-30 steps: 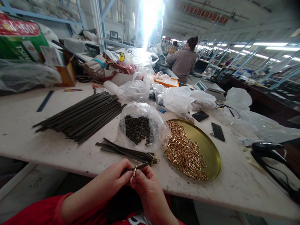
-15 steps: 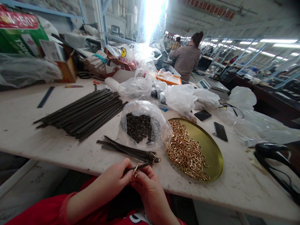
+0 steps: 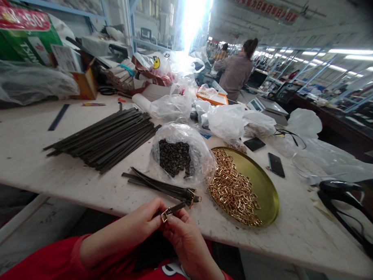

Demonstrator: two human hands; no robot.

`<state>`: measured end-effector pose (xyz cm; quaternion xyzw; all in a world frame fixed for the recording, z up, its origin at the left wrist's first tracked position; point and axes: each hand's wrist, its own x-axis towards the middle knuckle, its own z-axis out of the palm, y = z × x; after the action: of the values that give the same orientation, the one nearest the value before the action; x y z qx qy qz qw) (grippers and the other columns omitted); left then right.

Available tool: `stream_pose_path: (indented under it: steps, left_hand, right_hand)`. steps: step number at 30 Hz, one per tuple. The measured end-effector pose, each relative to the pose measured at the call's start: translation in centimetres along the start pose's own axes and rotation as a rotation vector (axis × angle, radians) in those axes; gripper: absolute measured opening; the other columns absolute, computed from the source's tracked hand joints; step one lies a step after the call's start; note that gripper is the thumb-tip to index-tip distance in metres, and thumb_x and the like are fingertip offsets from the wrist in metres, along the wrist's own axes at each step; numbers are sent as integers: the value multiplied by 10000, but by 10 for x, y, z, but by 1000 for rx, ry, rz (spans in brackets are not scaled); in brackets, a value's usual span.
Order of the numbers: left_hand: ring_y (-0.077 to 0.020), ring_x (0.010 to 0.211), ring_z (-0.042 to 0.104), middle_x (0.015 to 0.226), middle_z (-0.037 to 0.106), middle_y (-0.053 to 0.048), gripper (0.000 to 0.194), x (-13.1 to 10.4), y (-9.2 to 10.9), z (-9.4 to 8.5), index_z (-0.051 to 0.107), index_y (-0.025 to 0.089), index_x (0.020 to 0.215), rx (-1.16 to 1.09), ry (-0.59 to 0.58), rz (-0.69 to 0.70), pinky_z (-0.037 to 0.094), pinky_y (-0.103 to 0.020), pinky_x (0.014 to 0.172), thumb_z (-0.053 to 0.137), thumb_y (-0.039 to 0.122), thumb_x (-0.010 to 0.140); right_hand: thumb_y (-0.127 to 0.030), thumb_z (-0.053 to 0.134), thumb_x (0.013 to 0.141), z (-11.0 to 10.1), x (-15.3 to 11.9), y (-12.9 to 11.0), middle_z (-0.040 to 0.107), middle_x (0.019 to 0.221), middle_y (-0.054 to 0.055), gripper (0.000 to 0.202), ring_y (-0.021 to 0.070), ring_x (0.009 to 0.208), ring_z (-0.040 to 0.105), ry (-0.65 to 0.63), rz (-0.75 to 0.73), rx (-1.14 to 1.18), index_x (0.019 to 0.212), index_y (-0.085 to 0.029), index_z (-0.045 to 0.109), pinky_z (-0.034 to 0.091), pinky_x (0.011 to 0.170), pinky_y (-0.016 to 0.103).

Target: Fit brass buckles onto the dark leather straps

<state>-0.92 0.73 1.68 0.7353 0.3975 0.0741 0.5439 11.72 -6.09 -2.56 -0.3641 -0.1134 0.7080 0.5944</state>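
Observation:
My left hand [image 3: 149, 218] pinches a dark narrow strap [image 3: 176, 207] near a gold buckle [image 3: 165, 215] that sits on it. My right hand [image 3: 182, 228] is closed on the same strap, its thumb beside the buckle and its fingers behind the strap end. Just beyond my hands lies a small bundle of straps with gold buckles [image 3: 188, 194]. Farther back, a clear plastic bag [image 3: 202, 155] holds many small black loops [image 3: 174, 156]. To the right, a heap of gold buckles [image 3: 232, 191] lies on a round gold tray [image 3: 269, 194].
A large pile of dark straps [image 3: 103, 139] covers the table's left part. A phone [image 3: 276, 164] and a black flat item [image 3: 254, 143] lie right of the tray. White plastic bags [image 3: 227, 120] crowd the back. A person [image 3: 236, 73] is farther off.
The gold buckle has turned so that its frame faces me more, and it sits slightly farther left between my hands. Both hands keep hold of the strap. The view has shifted slightly.

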Motion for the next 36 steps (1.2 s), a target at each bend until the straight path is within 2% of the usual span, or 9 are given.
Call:
stream_pose_path:
  steps: [4,7,11,15,19,21,26,30,36]
  left_hand:
    - [-201,765,547,784,587,-13,183,-3,2,1,516,183,827,10,-54,-6,430,-289,679,425,337,791]
    - [-188,711,549,745,583,0,171,-6,1,1,520,184,821,-24,-68,-31,431,-275,633,430,324,780]
    - [-182,713,544,715,582,7,155,-7,2,2,527,181,766,-27,-39,-35,430,-285,684,452,315,747]
    - [-189,745,536,750,580,-8,216,-7,3,3,514,176,767,-65,-37,-11,420,-291,697,442,380,750]
    - [-143,600,463,727,534,11,332,-7,2,6,485,173,815,-171,-95,-66,378,-255,546,413,490,749]
    - [-131,562,436,681,522,23,339,-5,-2,9,473,177,791,-156,-59,-94,355,-245,518,419,507,740]
    - [-142,554,470,570,517,31,235,4,-16,18,448,193,691,-63,69,-101,359,-245,524,392,413,750]
    - [-125,504,438,560,497,39,235,8,-19,21,438,194,693,-67,63,-85,349,-234,482,359,405,760]
    - [-103,455,398,582,470,49,280,7,-17,23,419,196,718,-89,40,-93,314,-215,419,351,461,778]
  right_hand:
    - [-188,731,645,-2,0,4,641,726,-2,229,69,587,564,14,-27,-2,830,-140,606,445,551,159]
    - [-184,708,669,-2,-1,3,629,695,-15,182,68,561,549,-27,-72,31,812,-149,602,449,551,174]
    - [-175,687,694,-1,-3,1,616,683,-27,142,64,570,544,-45,-76,45,808,-157,605,451,550,168]
    - [-201,715,672,-1,-4,2,616,691,-19,197,66,560,544,-44,-40,23,828,-146,607,459,563,182]
    - [-236,725,665,-3,-1,4,601,657,-26,222,65,515,517,-39,-117,-60,823,-151,595,421,514,180]
    - [-244,722,669,-7,1,7,601,667,-24,221,70,524,519,-23,-140,-107,823,-154,592,415,518,187]
    - [-216,707,675,-17,5,13,609,733,-13,215,89,626,538,3,-156,-201,847,-160,592,422,584,195]
    - [-178,645,697,-18,4,11,599,737,-19,159,89,635,524,36,-173,-239,846,-168,589,424,601,200]
    - [-209,649,697,-16,5,8,593,734,-16,160,88,616,512,60,-182,-243,838,-166,586,417,586,205]
